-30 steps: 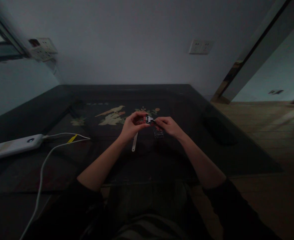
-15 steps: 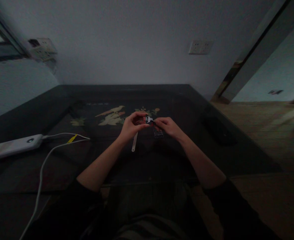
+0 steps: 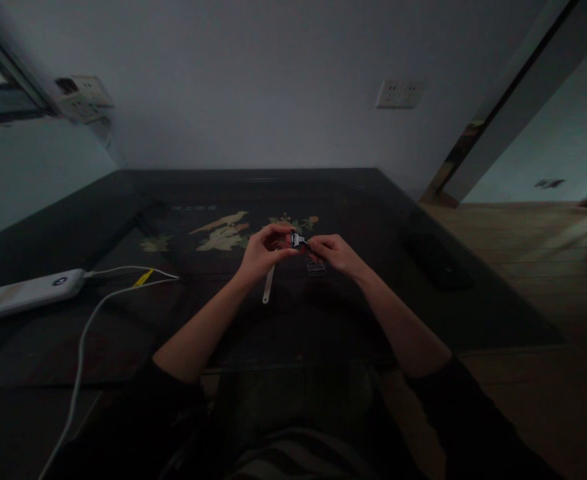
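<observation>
Both hands' grips pinched on small razor (image 3: pixel 299 240), seemingly, handle (image 3: pixel 269 285) half hidden, dim

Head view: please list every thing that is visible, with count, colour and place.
razor: 1, silver head, pale handle hanging down, held between both hands
small clear case: 1, on table under right hand
table: 1, dark, bird and flower inlay
power bank: 1, white, table's left
cable: 1, white, from power bank toward person
dark flat object: 1, table's right
wall sockets: white, back wall
left hand: fingers on razor
right hand: fingers on razor
</observation>
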`<state>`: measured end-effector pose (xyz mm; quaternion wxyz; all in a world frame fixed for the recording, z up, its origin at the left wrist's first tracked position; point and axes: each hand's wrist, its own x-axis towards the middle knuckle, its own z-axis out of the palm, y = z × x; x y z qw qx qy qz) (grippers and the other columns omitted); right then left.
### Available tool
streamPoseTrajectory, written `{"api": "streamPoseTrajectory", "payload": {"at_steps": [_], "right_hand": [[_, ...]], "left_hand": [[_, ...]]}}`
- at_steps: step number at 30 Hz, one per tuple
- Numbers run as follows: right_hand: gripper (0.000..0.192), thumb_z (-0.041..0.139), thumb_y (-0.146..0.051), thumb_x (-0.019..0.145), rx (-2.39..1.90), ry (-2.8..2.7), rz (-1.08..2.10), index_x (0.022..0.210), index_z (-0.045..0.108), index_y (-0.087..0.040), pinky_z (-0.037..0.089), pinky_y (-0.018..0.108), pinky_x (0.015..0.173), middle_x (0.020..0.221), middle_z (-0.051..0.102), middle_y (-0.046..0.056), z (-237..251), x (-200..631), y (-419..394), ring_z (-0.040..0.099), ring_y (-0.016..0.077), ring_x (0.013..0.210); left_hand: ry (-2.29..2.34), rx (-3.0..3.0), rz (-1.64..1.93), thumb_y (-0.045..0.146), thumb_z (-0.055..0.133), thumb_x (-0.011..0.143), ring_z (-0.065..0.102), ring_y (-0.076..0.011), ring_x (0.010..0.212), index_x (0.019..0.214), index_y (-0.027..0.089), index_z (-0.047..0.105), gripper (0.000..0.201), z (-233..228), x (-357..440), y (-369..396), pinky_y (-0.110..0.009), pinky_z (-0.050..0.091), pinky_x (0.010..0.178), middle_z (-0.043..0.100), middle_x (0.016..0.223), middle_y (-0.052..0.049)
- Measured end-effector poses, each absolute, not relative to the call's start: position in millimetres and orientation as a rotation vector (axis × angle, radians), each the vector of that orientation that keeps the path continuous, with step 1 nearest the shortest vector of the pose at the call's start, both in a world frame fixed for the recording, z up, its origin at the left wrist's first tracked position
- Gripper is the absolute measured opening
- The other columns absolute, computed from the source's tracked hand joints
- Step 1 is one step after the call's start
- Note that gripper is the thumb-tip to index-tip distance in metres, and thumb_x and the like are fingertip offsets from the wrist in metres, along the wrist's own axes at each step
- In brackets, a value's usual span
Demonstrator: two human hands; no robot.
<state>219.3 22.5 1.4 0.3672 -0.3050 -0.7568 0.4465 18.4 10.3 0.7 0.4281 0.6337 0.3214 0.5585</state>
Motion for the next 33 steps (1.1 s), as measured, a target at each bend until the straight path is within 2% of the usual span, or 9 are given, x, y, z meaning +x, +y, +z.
{"api": "streamPoseTrajectory", "payload": {"at_steps": [14,19,33], "right_hand": [[0.052,0.050,-0.064,0.086,-0.803,-1.979,1.135,0.067,0.058,-0.016,0.029,0.024,0.051,0.058,0.049,-0.002,3.1,223.6,23.0,0.043,0.0100,0.053],[0.052,0.049,-0.063,0.087,-0.796,-1.954,1.140,0.080,0.065,-0.014,0.027,0.024,0.049,0.057,0.047,-0.003,2.5,221.5,23.4,0.039,0.0090,0.050],[0.054,0.051,-0.063,0.086,-0.828,-1.908,1.122,0.084,0.068,-0.012,0.021,0.025,0.048,0.053,0.041,-0.005,2.8,221.4,22.8,0.031,0.0076,0.047]], "left_hand": [[0.753,1.656,1.354,0.027,0.085,0.057,0.062,-0.0122,0.076,0.094,0.016,0.067,0.043,0.1,15.9,12.8,-0.024,0.050,0.070,0.066,0.085,-0.002],[0.803,1.657,1.379,0.030,0.083,0.060,0.062,-0.0136,0.081,0.097,0.017,0.065,0.043,-1.7,16.9,14.2,-0.024,0.050,0.070,0.066,0.085,-0.002],[0.845,1.692,1.366,0.029,0.078,0.065,0.063,-0.0161,0.088,0.104,0.018,0.066,0.043,-4.6,16.6,16.5,-0.025,0.050,0.073,0.066,0.091,-0.004]]}}
